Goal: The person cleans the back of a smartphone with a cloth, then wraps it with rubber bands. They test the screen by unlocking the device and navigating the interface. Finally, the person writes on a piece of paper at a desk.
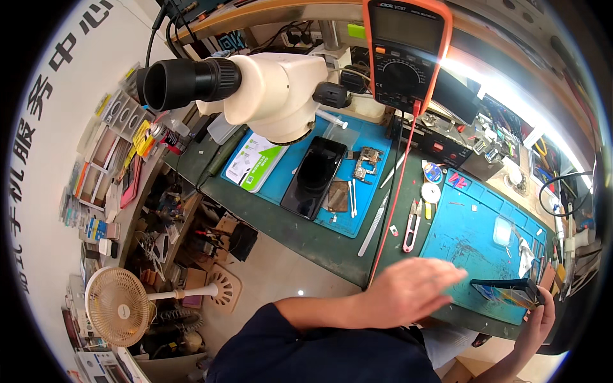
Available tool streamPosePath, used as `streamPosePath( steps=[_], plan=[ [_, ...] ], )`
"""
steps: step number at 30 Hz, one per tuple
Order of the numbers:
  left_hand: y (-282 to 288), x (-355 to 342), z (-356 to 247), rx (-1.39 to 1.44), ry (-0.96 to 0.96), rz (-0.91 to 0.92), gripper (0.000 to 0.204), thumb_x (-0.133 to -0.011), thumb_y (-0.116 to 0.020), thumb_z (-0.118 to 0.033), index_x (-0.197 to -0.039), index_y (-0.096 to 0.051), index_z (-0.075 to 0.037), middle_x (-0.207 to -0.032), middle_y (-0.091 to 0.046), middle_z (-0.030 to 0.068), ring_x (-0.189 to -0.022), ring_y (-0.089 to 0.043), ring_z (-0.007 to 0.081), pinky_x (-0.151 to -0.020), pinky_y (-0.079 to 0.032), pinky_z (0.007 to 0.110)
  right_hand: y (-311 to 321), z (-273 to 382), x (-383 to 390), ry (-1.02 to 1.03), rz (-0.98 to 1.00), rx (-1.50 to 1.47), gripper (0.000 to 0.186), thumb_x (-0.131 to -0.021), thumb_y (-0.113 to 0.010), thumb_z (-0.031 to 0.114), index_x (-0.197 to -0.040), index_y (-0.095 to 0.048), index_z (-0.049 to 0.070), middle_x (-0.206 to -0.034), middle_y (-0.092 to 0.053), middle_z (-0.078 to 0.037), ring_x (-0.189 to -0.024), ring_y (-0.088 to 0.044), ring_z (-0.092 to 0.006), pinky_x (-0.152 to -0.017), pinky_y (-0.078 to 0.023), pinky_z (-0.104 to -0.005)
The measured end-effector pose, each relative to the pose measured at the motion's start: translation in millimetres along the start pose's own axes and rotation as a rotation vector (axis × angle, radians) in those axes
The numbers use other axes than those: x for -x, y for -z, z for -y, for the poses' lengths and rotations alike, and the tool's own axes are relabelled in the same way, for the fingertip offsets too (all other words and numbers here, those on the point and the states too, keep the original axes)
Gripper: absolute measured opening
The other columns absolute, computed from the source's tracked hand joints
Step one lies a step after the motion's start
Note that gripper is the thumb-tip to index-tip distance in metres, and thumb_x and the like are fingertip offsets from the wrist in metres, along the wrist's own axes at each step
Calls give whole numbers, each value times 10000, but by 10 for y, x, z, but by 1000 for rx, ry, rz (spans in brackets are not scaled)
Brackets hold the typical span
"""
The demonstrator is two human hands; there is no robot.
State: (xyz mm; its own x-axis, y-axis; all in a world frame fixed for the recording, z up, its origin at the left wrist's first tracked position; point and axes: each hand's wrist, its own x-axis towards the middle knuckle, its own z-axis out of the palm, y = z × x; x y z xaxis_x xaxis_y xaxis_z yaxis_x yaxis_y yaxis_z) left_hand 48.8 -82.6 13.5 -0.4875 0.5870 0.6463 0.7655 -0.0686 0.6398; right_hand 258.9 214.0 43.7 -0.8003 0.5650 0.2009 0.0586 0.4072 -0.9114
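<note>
Blue mat [456, 236], orange-edged black multimeter [401, 73], white microscope [281, 86], cream fan [117, 306], dark device [518, 290]

Landmark: black smartphone [314, 179], lying flat. Stereo microscope [274, 92]: beyond it, toward the left. White-and-green flat box [246, 159]: just left of it. Bare circuit board [368, 164]: near its right side. Metal tweezers [372, 230]: right of it, nearer the wearer. Orange-rimmed multimeter [405, 54]: beyond it, rightward. Left hand [415, 287]: right of it, nearer the wearer; fingers extended, blurred. Right hand [541, 315]: far right of it, gripping a thin black device [507, 288], tilted, at a blue work mat [456, 242].
</note>
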Motion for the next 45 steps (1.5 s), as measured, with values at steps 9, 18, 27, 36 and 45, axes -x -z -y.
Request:
streamPosePath(
  steps=[9,18,27,36,45],
  plan=[
    [-320,-140,-50,202,3,17,498,-853,-731,-113,-1310,-569,-1,-1107,-670,130,-994,-658,308,-835,-542,404,-17,89,76,-32,20,-50,506,-1001,-589,388,-1222,-579,-67,-1168,-646,-129,-1091,-605,-190,-999,-443,-331],
    [-653,-611,-398,253,-153,24,619,-781,-768,-169,-1316,-529,32,-1225,-601,156,-994,-648,329,-835,-538,405,-168,339,132,0,57,-17,592,-929,-684,439,-1189,-616,-89,-1123,-673,-136,-1033,-635,-196,-930,-485,-318],
    [-829,-869,-472,199,23,230,319,-854,-723,-148,-1138,-619,-48,-1004,-650,131,-835,-675,296,-691,-552,373,-666,194,-50,145,-141,-155,312,-979,-635,203,-1191,-567,-16,-1020,-606,-35,-956,-557,-115,-858,-440,-252],
    [-1035,-670,-142,916,644,381,327,-977,-673,-231,-1178,-551,-4,-1076,-626,37,-994,-590,88,-850,-499,261,-436,309,-575,121,229,137,238,-904,-693,157,-1017,-698,-53,-848,-707,-83,-740,-627,-106,-672,-497,-263],
    [-829,-495,349,934,670,557,317,-990,-574,-78,-1294,-545,9,-1166,-643,81,-1078,-629,146,-858,-587,317,-672,14,-632,-25,472,63,309,-856,-790,199,-1010,-635,-18,-874,-714,-111,-857,-717,-157,-738,-544,-276]
  ],
)
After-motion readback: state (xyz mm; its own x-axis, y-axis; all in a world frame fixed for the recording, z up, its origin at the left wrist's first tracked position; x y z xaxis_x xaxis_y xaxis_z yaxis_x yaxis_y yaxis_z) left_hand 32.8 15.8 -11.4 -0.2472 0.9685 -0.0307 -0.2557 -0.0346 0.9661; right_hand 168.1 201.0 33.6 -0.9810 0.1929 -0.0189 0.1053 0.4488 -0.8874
